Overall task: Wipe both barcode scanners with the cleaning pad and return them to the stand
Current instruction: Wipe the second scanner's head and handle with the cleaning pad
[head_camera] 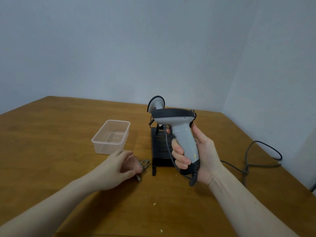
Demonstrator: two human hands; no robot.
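Note:
My right hand (201, 151) grips the handle of a grey and black barcode scanner (181, 127), held upright above the table with its head pointing left; yellowish specks dot its handle. Behind it a second scanner (156, 104) rests in the black stand (159, 151). My left hand (118, 166) lies over a pinkish checked cleaning pad (136, 165) on the table, fingers curled around it; the pad still touches the tabletop.
A clear plastic container (111, 136) stands left of the stand. Dark cables (253, 159) trail over the wooden table (51, 142) to the right. Small crumbs lie near the front. Walls close off the back and right.

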